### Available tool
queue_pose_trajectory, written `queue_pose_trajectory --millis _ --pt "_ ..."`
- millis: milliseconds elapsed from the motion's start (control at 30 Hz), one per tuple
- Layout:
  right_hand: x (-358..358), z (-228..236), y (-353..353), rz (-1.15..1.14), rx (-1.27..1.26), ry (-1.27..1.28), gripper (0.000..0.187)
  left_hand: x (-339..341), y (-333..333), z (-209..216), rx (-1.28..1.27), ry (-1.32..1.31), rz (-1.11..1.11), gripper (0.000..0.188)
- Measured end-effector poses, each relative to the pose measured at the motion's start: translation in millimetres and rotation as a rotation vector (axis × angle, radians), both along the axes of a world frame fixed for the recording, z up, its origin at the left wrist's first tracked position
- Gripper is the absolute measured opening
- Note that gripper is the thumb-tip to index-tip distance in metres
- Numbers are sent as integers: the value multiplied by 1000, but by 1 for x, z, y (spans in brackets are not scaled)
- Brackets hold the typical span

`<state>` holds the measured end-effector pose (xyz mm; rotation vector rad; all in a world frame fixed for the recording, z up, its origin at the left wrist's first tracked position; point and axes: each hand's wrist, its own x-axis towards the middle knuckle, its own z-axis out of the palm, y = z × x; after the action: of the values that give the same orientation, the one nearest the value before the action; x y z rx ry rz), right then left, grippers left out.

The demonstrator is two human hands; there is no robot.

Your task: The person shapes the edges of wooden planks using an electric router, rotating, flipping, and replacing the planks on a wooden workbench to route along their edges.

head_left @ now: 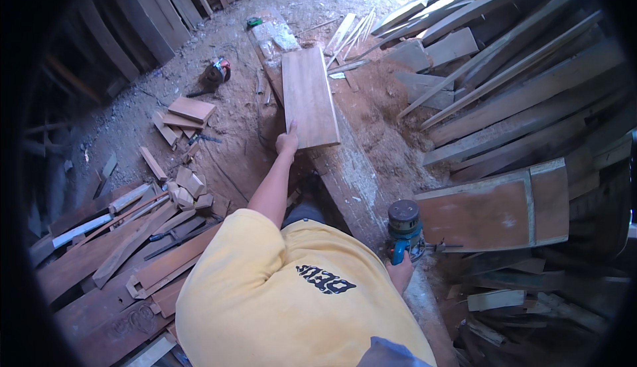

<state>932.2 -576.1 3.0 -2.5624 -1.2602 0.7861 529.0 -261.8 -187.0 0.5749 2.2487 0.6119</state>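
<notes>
My left hand (286, 143), arm stretched forward, is closed on the near left corner of a flat wooden board (309, 98). The board lies on a long, dusty plank bench (352, 176) that runs from the far middle to the lower right. Close to my body, my right hand (400, 275) is wrapped round the blue handle of a wood router (405, 220). The router stands upright on the bench, its dark round motor on top and a metal guide rod out to the right. Its bit is hidden.
On the dusty floor at left lie a corded power tool (215, 73), several offcuts (191, 109) and a heap of planks (139, 234). A framed panel (484, 211) is right of the router. Stacked boards (524, 95) fill the right side. A small green object (254, 22) sits at the bench's far end.
</notes>
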Motion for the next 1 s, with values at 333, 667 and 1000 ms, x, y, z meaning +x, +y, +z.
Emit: queue_pose_trajectory --millis 333,667,1000 --pt "20 -5 -25 22 67 105 42 60 -131 181 258 -1427 312 65" --pt "11 11 -33 31 84 146 42 61 -127 187 340 -1716 450 65" --pt "6 2 -30 42 100 152 43 54 -117 202 368 -1781 561 61"
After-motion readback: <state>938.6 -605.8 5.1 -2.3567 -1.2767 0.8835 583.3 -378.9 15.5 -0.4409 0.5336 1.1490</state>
